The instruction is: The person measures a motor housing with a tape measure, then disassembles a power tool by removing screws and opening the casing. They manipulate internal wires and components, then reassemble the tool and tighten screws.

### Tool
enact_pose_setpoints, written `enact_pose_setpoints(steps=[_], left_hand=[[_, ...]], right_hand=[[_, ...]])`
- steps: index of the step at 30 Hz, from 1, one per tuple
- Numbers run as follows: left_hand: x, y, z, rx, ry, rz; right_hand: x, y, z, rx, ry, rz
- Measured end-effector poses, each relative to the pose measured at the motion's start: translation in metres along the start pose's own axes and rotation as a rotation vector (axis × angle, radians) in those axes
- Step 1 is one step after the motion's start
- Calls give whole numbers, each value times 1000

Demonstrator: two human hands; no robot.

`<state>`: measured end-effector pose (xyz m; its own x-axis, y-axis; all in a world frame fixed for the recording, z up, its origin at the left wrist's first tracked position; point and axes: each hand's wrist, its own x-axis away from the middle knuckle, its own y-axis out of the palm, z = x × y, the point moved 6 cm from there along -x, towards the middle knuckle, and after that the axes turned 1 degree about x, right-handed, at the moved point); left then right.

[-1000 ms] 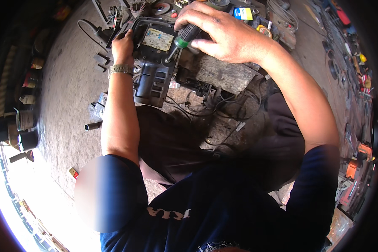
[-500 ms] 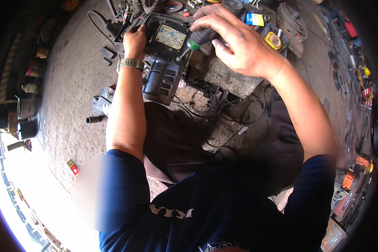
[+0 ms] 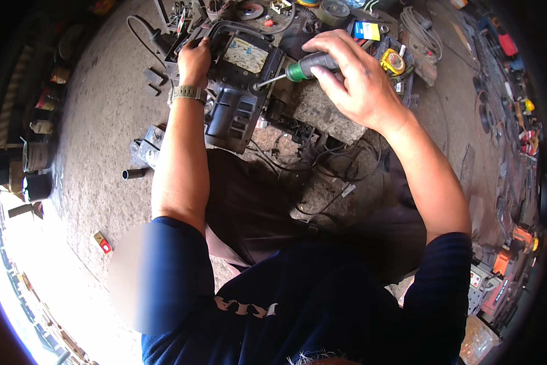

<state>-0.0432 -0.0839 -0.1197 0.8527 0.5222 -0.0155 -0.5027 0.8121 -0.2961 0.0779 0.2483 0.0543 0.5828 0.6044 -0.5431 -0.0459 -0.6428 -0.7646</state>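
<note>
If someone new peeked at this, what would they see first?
Probably the green-and-black screwdriver in the right hand, near the top middle, its shaft slanting down to the black case. Next might come the left hand on the case's left side, with a watch on its wrist. The bright yellow tape measure stands out too, just beyond the right hand, toward the upper right.

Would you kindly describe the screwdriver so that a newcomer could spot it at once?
Find the black housing at the left hand. The screwdriver slants from it to the right hand; its bright green collar sets it apart from the dark parts nearby.
</note>
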Motion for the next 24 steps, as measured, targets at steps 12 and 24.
enact_pose_setpoints(steps=[12,24], left_hand=[[4,4,3,-3,60,-77],[32,-8,18,26,195,-262]], right_hand=[[9,6,5,-117,51,154],[14,20,15,-317,337,239]])
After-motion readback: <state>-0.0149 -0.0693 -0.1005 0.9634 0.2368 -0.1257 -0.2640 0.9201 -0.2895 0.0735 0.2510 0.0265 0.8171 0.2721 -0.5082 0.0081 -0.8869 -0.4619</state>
